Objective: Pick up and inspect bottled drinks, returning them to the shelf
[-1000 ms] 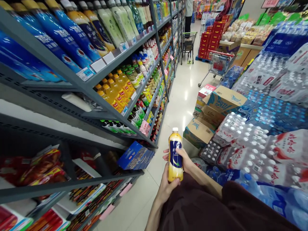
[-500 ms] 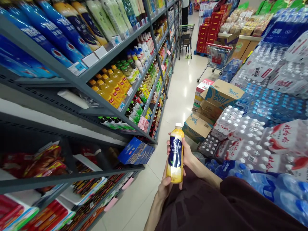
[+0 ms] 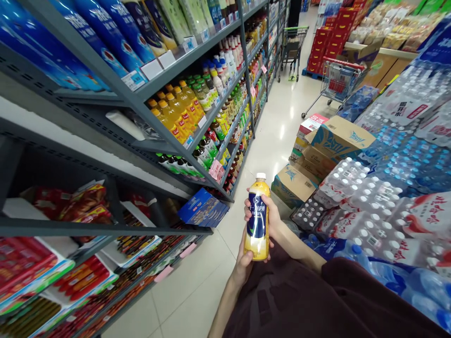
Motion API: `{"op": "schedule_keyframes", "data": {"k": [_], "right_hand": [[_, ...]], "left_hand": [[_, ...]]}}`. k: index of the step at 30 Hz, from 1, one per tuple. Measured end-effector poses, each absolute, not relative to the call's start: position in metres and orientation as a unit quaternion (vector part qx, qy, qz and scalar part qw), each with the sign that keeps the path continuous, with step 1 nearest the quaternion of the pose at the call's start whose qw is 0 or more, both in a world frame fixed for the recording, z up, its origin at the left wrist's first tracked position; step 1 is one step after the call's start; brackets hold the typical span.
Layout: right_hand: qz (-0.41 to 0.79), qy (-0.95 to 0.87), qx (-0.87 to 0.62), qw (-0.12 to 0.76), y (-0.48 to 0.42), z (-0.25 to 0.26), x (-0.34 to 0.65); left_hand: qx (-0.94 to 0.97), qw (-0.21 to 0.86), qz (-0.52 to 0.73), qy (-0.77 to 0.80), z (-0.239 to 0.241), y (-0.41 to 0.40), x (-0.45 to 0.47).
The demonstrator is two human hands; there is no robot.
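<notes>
Grey shelves [image 3: 148,112] of drinks and snack packs line the left. In the aisle's middle, the left hand [image 3: 244,264] cups the base of a yellow bottle [image 3: 257,219], fingers closed under it, while the right hand [image 3: 272,220] wraps its blue label from behind. Wrapped water packs [image 3: 369,206] are stacked on the right.

1 view only, from a camera worn on the person's head. It looks forward and steeply down along a shop aisle, with the shelving [image 3: 148,108] running away on the left and stacked water packs [image 3: 366,197] on the right. Nearest the lens, low in the centre, are the person's own forearms and dark clothing; the aisle floor [image 3: 282,126] recedes toward the top edge.
</notes>
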State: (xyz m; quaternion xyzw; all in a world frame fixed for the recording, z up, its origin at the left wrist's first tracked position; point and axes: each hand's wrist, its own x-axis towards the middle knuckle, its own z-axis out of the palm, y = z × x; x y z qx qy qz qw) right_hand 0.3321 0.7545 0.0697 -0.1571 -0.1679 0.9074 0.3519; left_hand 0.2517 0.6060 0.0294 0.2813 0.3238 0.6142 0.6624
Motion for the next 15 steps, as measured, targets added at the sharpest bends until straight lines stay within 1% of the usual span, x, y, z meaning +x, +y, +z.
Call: {"op": "schedule_keyframes", "data": {"k": [4,7,9,13,15], "right_hand": [[0.917,-0.181,-0.146,0.324,0.754,0.071,0.333],[0.926,-0.21,-0.13,0.286,0.754,0.08,0.334],[0.924,-0.239,-0.121,0.271,0.753,0.088,0.333],[0.905,-0.299,-0.112,0.279,0.748,0.096,0.328],[0.901,-0.313,-0.113,0.278,0.746,0.095,0.326]], "left_hand": [[0.304,0.637,0.607,0.364,0.03,0.604,0.253],[0.321,0.592,0.619,0.405,0.03,0.601,0.257],[0.334,0.547,0.629,0.439,0.031,0.6,0.262],[0.382,0.42,0.615,0.547,0.038,0.599,0.267],[0.386,0.394,0.602,0.577,0.041,0.6,0.267]]}}
